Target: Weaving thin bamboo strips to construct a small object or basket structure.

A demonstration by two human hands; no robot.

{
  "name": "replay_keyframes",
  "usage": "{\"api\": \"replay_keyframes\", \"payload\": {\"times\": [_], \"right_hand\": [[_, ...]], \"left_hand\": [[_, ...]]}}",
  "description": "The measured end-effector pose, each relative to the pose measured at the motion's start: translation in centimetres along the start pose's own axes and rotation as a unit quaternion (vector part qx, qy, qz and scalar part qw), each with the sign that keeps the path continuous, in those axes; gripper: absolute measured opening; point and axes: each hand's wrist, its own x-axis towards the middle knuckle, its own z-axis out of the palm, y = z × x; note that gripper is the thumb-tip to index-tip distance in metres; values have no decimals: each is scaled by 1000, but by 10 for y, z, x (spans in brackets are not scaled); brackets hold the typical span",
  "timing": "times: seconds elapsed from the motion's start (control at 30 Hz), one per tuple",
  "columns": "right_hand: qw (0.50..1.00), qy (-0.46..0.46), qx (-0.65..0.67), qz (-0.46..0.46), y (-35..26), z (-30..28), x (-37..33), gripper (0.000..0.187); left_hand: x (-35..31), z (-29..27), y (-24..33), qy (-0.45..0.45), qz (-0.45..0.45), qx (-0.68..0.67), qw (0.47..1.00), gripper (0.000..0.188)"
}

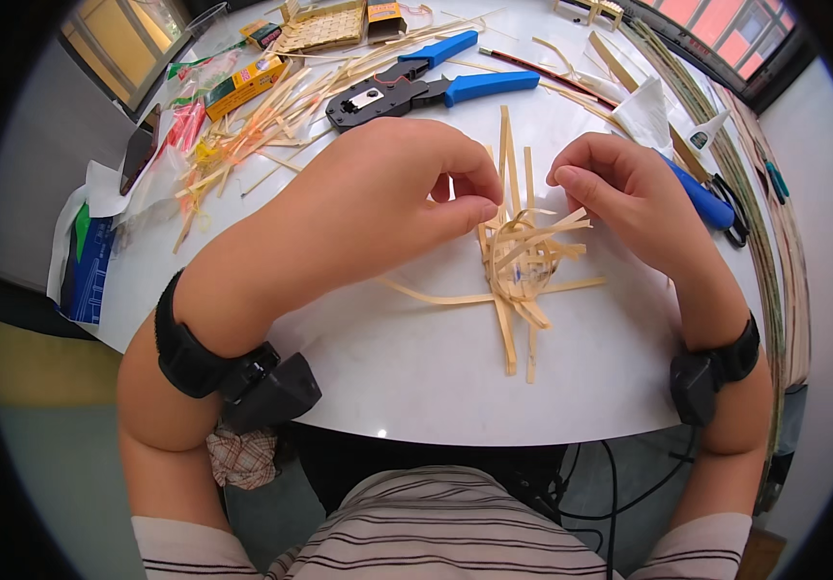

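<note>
A small woven piece of pale bamboo strips (523,261) sits on the white table, its centre a rounded weave with strip ends sticking out on all sides. My left hand (426,179) is curled at its upper left, thumb and fingertips closed around an upright bamboo strip (483,237). To the upper right of the weave, my right hand (619,198) has its thumb and index finger pinched together. Whatever is between those fingertips, if anything, is too small to make out. Loose strip ends (576,221) curl out just below the right hand.
Beyond my hands lie a blue-handled crimping tool (436,87), loose bamboo strips (262,126), a yellow box (244,87) and a woven tray (321,29). At right are a white-nozzled bottle (704,133), a blue-handled tool (701,198) and black-handled scissors (733,208). The table's edge (436,443) curves near me.
</note>
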Motion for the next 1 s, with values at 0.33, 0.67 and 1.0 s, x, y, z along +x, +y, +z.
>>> {"api": "replay_keyframes", "payload": {"times": [0.33,0.67,1.0], "right_hand": [[998,50,-26,-38,-7,9,-7,18],[990,-13,-40,-133,-9,7,-19,11],[996,-58,3,-71,-6,11,-19,13]], "left_hand": [[-1,9,0,-15,-9,-2,1000,13],[-3,11,0,-5,63,26,998,14],[-5,13,0,-26,56,53,997,20]]}}
